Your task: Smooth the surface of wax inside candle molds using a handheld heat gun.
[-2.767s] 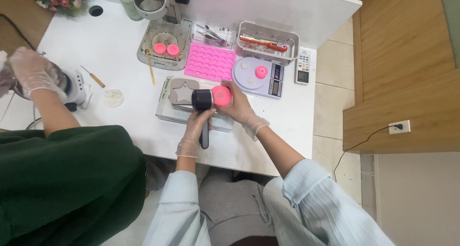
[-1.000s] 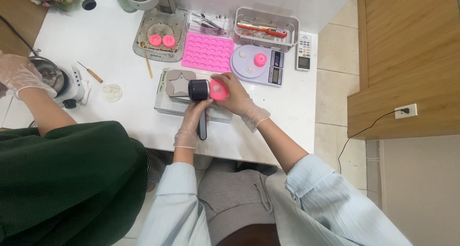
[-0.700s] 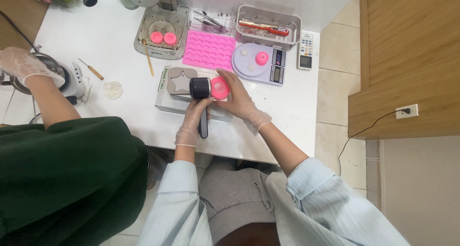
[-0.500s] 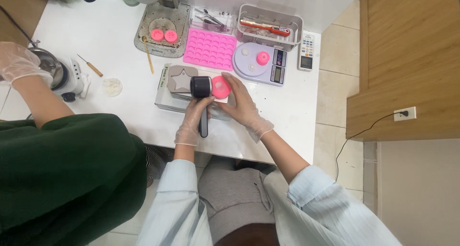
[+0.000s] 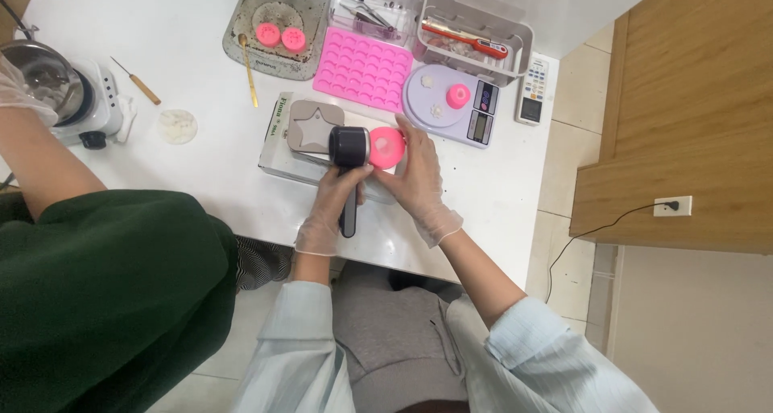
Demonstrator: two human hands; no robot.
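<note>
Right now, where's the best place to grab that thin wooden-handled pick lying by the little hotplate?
Probably by the wooden handle, its thicker lower-right end, coming from above. The pick lies flat and apart from the hotplate, its thin metal tip pointing up-left.

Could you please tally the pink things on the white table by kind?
Round pink pieces on the grey tray: 2
Round pink piece on the lilac kitchen scale: 1
Round pink piece held by the gloved right hand: 1
Pink silicone mould sheet with many cavities: 1
Total: 5
</note>
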